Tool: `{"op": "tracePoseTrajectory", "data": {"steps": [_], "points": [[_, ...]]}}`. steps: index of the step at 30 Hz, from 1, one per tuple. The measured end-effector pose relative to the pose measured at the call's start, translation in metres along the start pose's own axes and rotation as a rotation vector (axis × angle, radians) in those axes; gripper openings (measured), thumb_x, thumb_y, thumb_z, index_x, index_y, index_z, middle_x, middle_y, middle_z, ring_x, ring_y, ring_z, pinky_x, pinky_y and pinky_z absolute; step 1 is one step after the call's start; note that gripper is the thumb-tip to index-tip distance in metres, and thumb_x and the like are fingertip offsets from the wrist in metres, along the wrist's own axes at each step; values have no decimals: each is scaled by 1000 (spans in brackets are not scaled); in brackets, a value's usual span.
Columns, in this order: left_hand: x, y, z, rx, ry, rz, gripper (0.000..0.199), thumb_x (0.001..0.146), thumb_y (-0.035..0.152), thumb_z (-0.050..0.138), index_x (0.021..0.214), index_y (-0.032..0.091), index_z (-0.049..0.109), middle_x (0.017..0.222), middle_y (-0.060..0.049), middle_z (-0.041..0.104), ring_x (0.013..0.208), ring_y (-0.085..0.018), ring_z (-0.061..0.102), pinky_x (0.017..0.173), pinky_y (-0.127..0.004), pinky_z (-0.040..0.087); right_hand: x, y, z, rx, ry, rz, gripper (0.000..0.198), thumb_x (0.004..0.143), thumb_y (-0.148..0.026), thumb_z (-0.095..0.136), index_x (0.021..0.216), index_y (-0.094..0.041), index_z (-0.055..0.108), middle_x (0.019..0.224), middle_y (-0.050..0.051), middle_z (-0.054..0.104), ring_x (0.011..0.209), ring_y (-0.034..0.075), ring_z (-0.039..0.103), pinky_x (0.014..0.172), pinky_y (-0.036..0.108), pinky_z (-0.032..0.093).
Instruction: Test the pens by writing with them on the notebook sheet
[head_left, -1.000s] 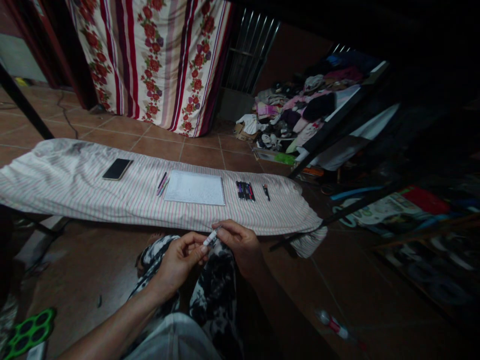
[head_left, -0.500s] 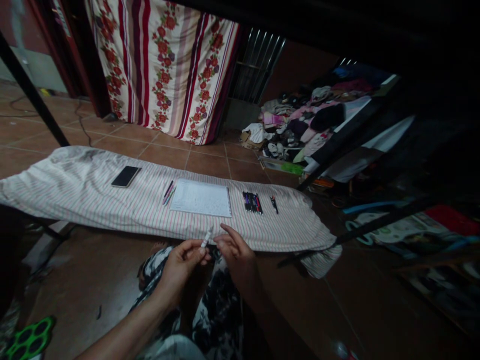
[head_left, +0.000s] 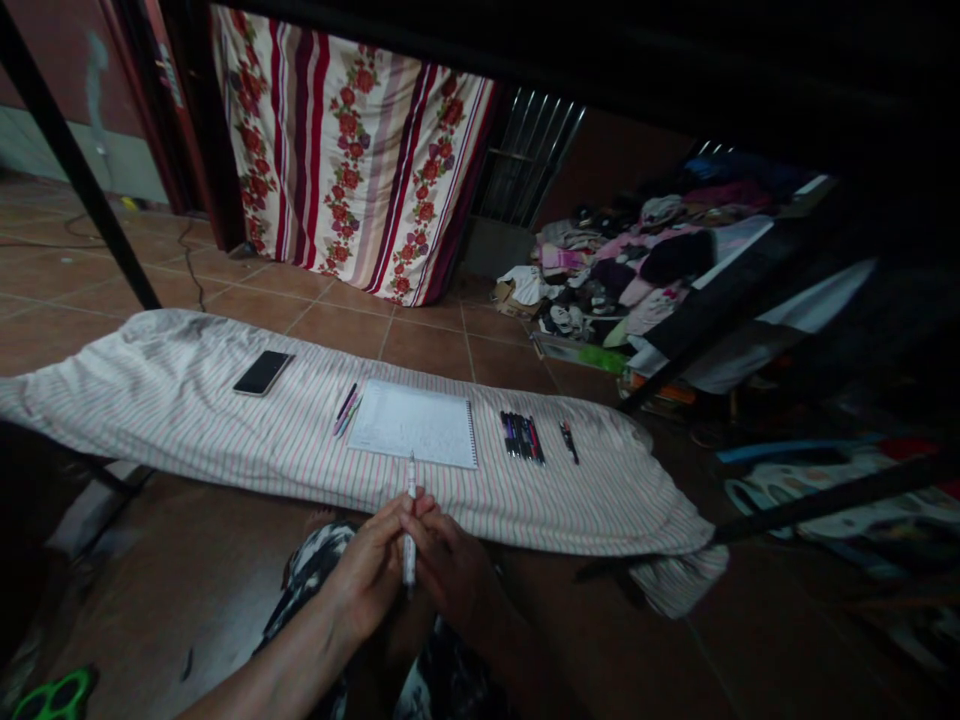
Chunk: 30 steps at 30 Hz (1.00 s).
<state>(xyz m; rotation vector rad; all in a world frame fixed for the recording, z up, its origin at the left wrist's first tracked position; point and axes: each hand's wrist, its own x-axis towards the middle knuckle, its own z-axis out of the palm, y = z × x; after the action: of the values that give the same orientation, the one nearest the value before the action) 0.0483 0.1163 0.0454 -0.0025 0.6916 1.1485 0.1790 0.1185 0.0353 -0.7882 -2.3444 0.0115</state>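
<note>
My left hand (head_left: 367,570) and my right hand (head_left: 450,570) meet over my lap, both closed around a white pen (head_left: 410,520) that stands nearly upright between them, tip pointing away from me. In front of them a striped cloth (head_left: 172,410) covers a long low surface. On it lie a spiral notebook (head_left: 415,424), two pens (head_left: 346,410) left of it, a row of several pens (head_left: 523,437) right of it, one more pen (head_left: 569,441) further right, and a dark phone (head_left: 262,372) at the left.
A flowered curtain (head_left: 352,160) hangs at the back. A heap of clothes (head_left: 622,270) lies at the back right beside dark metal bars (head_left: 720,330). A black pole (head_left: 75,160) slants at the left. A green object (head_left: 52,693) lies on the tiled floor.
My right hand has come back onto the pen, so both hands now hold it, and the pen has turned upright. My head has tilted down and left slightly.
</note>
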Motion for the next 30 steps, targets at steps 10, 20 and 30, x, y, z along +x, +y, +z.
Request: {"op": "tracePoseTrajectory", "data": {"steps": [10, 20, 30], "points": [[24, 10, 20, -64, -90, -45, 10, 77, 11, 56, 79, 11, 65, 68, -3, 64, 63, -11, 61, 64, -20, 48, 7, 20, 28, 128, 232, 245, 42, 83, -17, 44, 124, -24, 44, 104, 10, 59, 99, 21, 56, 80, 36, 51], [78, 32, 40, 88, -177, 56, 22, 72, 31, 62, 85, 14, 67, 85, -8, 67, 84, -19, 61, 76, -27, 45, 62, 64, 40, 546, 443, 876, 10, 78, -31, 56, 77, -22, 54, 74, 1, 59, 72, 17, 57, 63, 27, 48], [191, 62, -8, 1137, 50, 854, 19, 76, 19, 48, 87, 17, 63, 94, -8, 62, 92, -21, 55, 72, -34, 49, 118, 138, 78, 553, 533, 914, 29, 80, -42, 50, 90, -16, 59, 62, -1, 56, 52, 11, 50, 50, 24, 42]]}}
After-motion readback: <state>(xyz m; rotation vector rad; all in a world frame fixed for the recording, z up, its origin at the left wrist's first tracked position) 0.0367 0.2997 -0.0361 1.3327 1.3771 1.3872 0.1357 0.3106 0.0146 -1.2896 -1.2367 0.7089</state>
